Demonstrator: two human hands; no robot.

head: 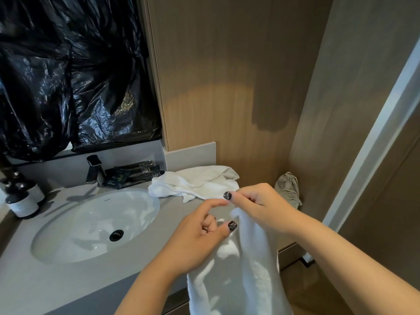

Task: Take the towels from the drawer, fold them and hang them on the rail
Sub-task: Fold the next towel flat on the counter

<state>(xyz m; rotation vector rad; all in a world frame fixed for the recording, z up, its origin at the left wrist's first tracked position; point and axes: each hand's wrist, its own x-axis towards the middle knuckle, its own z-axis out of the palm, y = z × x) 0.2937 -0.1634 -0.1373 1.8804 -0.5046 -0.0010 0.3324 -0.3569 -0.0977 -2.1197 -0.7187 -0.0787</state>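
Soft white terry cloth towel, nubbly and matt; a second crumpled towel the same. Tabletop smooth matt grey; basin glossy white ceramic; wall panel matt wood grain; crinkled glossy black plastic sheeting

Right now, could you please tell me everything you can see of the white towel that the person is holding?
The white towel looks like soft, thick terry cloth. It hangs in loose vertical folds from the front edge of the grey counter, its lower end cut off by the frame. The right hand pinches its top edge; the left hand grips it just below. It is not yet folded flat. A second, crumpled towel lies apart from it.
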